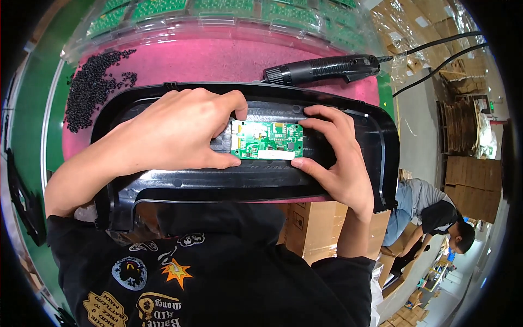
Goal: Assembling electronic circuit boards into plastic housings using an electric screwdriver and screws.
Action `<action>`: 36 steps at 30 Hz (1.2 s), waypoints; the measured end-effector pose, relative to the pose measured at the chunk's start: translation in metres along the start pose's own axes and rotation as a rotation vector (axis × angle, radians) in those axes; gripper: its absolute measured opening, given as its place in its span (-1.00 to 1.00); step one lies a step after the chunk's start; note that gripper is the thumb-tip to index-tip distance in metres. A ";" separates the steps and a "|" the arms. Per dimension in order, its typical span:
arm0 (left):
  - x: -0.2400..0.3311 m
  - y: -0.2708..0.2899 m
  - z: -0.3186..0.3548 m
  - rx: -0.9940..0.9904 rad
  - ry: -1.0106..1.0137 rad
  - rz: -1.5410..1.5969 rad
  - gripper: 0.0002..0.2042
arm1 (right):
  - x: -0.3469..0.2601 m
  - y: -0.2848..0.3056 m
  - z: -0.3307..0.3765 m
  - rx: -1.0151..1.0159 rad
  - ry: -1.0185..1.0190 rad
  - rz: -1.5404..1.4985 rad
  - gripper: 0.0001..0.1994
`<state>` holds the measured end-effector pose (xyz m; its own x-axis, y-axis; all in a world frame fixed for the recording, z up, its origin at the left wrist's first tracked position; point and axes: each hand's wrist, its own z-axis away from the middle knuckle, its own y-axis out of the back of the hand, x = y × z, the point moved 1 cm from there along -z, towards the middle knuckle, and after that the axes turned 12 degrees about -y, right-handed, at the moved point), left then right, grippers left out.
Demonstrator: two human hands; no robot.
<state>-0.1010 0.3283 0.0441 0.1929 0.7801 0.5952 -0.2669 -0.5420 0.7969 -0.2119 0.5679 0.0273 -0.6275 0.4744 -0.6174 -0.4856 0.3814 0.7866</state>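
A small green circuit board (266,140) with a white strip along its near edge lies over the middle of a long black plastic housing (218,180). My left hand (185,131) has its thumb and forefinger closed on the board's left end. From the other side, my right hand (338,152) grips the right end, thumb at the near corner and fingers at the far corner. Whether the board rests on the housing floor or is held just above it, I cannot tell. The housing's raised rim surrounds both hands.
Beyond the housing, a black electric screwdriver (321,70) with a cord lies on the pink mat (180,62). Small black screws (98,82) form a pile at left. Clear trays (218,24) of green boards stand behind. Cardboard boxes (316,229) and a bending person (430,212) are at right.
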 end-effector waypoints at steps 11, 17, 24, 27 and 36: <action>-0.003 -0.002 0.004 0.042 -0.070 -0.059 -0.48 | -0.005 0.001 -0.003 0.019 0.031 0.029 -0.49; 0.000 0.017 0.014 0.117 -0.172 -0.059 -0.57 | -0.011 0.002 0.001 0.022 -0.032 -0.007 -0.28; -0.054 0.079 0.067 0.592 0.073 -0.307 -0.82 | -0.003 0.042 0.001 0.377 -0.157 -0.082 -0.56; -0.097 0.070 0.080 0.381 0.110 -0.263 -0.76 | -0.002 0.070 -0.022 0.417 -0.267 0.047 -0.59; -0.096 0.067 0.066 0.276 0.219 -0.189 -0.78 | 0.047 0.084 -0.083 0.195 -0.496 -0.189 -0.60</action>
<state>-0.0746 0.1964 0.0471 0.0008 0.9063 0.4227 0.0238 -0.4226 0.9060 -0.3321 0.5563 0.0650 -0.1561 0.6818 -0.7147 -0.4105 0.6133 0.6748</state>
